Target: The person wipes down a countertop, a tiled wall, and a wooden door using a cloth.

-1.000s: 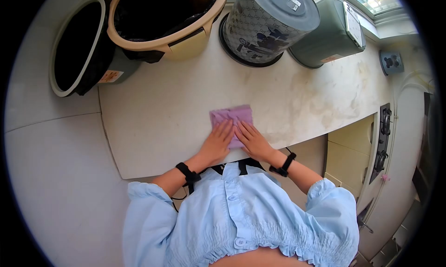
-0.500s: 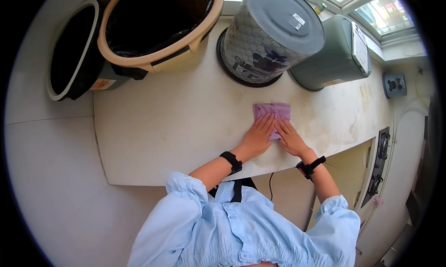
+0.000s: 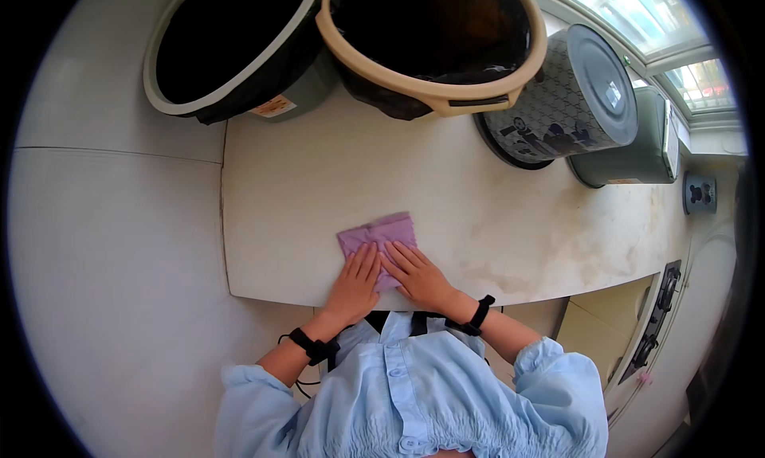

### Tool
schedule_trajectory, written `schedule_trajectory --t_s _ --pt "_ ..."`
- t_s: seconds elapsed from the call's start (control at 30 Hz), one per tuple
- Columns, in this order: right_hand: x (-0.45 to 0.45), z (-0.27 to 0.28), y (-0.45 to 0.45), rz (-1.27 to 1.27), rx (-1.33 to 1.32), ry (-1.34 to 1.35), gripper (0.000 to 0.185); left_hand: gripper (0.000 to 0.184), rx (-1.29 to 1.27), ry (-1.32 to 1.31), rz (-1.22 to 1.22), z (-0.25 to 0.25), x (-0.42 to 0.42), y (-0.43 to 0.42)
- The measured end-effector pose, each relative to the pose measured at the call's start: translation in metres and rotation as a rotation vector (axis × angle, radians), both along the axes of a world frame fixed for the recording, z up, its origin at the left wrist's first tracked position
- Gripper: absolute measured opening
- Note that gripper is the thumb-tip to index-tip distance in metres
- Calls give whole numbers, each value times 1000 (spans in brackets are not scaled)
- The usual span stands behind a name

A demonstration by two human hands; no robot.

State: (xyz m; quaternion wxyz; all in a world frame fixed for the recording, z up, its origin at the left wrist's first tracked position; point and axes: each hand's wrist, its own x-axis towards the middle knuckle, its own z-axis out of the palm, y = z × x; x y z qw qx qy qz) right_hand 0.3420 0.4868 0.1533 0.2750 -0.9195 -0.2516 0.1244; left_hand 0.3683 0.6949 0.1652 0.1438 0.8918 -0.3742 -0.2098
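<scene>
A folded purple cloth [image 3: 381, 230] lies flat on the pale countertop [image 3: 319, 171], close to its front edge. My left hand [image 3: 356, 283] presses on the cloth's left part with fingers stretched out. On the right part, my right hand [image 3: 418, 276] lies flat too, its fingers angled up and left so that the two hands nearly meet. Neither hand grips the cloth; both palms face down. Part of the cloth is hidden under the fingers. Faint brownish stains [image 3: 518, 279] mark the counter to the right of my hands.
Along the back stand a bin with a pale grey rim [image 3: 185, 108], a bin with a peach rim [image 3: 430, 90], an upside-down patterned bucket [image 3: 550, 111] and a green bin [image 3: 625, 159] with a phone [image 3: 671, 147] on it. A gas stove [image 3: 655, 322] sits at the right.
Both hands and the purple cloth have slid left and toward the front edge of the counter. The camera view has turned left, so the bins appear further right.
</scene>
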Motion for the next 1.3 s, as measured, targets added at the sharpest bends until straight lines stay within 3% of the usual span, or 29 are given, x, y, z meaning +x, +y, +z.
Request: schedule_trajectory --t_s 0.23,0.33,0.47,0.6,0.73,0.83,1.03,1.13,1.3 --pt "161 -39 45 -86 47 -326 56 74 -62 -245 150 -28 148 22" --pt "202 -43 53 -232 78 -267 56 71 -156 -354 150 -36 196 12" --pt "180 -31 63 -227 26 -243 62 68 -189 -272 218 -33 176 18" --pt "101 -6 75 -91 -26 -98 65 71 -146 -139 180 -24 91 53" --pt "39 6 105 50 -22 88 67 74 -159 -24 359 -11 -1 83" --pt "50 0 124 120 -34 63 66 75 -157 5 378 -8 -2 105" --pt "173 -18 166 177 40 -176 60 71 -111 -213 554 -25 103 129" --pt "229 -28 187 139 75 -239 58 67 -156 -320 532 -38 162 148" --pt "251 -32 209 38 44 -251 55 63 -150 -371 518 -39 194 164"
